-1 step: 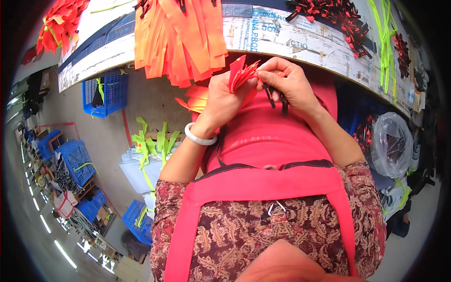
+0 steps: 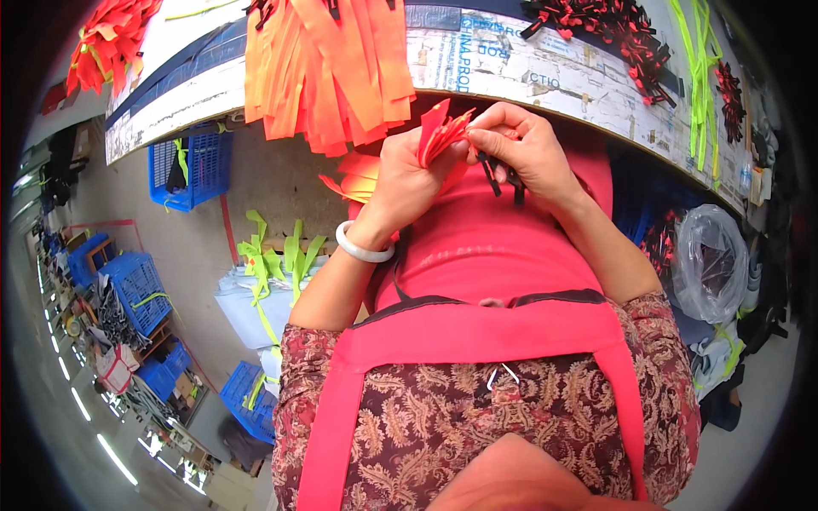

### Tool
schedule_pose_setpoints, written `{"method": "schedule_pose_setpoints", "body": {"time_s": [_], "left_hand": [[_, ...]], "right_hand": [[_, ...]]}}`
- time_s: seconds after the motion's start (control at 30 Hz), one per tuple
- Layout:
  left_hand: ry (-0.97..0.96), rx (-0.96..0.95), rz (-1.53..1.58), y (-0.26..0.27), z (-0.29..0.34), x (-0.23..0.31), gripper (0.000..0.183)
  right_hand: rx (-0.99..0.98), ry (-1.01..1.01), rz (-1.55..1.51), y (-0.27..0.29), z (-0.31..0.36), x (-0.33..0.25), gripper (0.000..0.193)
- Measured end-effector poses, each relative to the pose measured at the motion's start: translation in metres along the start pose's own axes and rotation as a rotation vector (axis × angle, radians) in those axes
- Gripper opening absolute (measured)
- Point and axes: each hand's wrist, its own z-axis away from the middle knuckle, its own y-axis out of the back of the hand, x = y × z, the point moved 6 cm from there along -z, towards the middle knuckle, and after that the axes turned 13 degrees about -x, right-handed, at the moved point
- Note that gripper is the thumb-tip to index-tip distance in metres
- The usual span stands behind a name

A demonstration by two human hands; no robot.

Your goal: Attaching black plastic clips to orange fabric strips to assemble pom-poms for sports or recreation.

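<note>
My left hand (image 2: 406,180), with a white bangle on its wrist, is closed around a bundle of orange-red fabric strips (image 2: 440,136). The strips' short ends stick up above the fist, and their long yellow-orange ends (image 2: 358,177) hang out below it. Against these upper ends, my right hand (image 2: 535,155) pinches with thumb and forefinger. Small black-and-red pieces (image 2: 490,173) dangle from its curled fingers; their exact kind is too small to tell. Both hands are held over the red apron (image 2: 503,247), just in front of the table edge.
On the worktable (image 2: 545,81) lie a pile of orange strips (image 2: 328,77), black-and-red pieces (image 2: 635,51) and yellow-green strips (image 2: 700,77). A blue crate (image 2: 209,170) stands below at left. A clear plastic bag (image 2: 711,260) is at right.
</note>
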Motion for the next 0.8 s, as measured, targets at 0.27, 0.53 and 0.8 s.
{"method": "schedule_pose_setpoints", "body": {"time_s": [0.27,0.53,0.8], "left_hand": [[-0.080,-0.031,-0.015,0.005,0.004,-0.004,0.011],[-0.093,0.031,0.221,0.021,0.003,-0.006,0.014],[0.140,0.001,0.374,0.028,0.007,-0.008,0.015]], "right_hand": [[-0.058,-0.093,-0.011,0.002,-0.006,0.017,0.022],[-0.068,-0.198,-0.071,-0.005,-0.004,0.023,0.021],[0.021,0.089,0.205,-0.014,-0.002,-0.012,0.017]]}}
